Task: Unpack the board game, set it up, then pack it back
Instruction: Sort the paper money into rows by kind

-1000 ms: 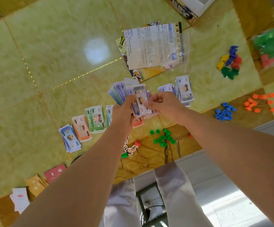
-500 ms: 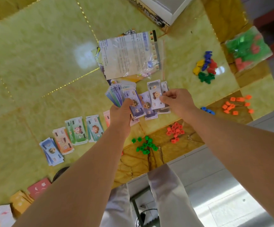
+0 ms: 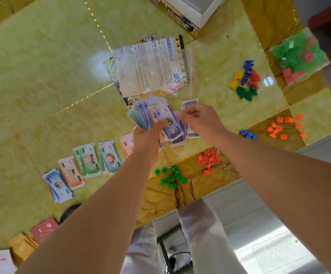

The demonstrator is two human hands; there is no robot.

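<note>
Glossy desk [image 3: 42,76]: left fingers [image 3: 157,125] grasp fanned notes [image 3: 141,113], right fingers [image 3: 190,114] pinch one; loosening could spill them across sorted piles [image 3: 85,161].

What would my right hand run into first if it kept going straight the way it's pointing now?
Most likely the fan of paper money held in the left hand. The right hand points leftward at it and seems to pinch the top note's edge, though contact is unclear.

I take this for a home: glossy marble-look table [image 3: 42,66] with play-money piles [image 3: 85,163], grey floor tiles [image 3: 279,224], red stool [image 3: 330,22] off its far corner.
</note>
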